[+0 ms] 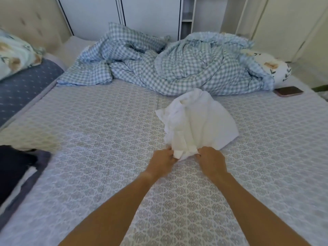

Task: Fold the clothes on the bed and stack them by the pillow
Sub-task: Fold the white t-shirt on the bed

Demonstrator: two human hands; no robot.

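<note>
A white garment (197, 121) lay crumpled in a loose mound on the patterned bed (99, 132), right of centre, its near edge bunched and gathered toward the viewer, its far end rumpled up just short of the checked bedding. A floral pillow (16, 54) rested at the far left, well apart from it. Dark folded clothes (12, 167) sat at the bed's left edge.
</note>
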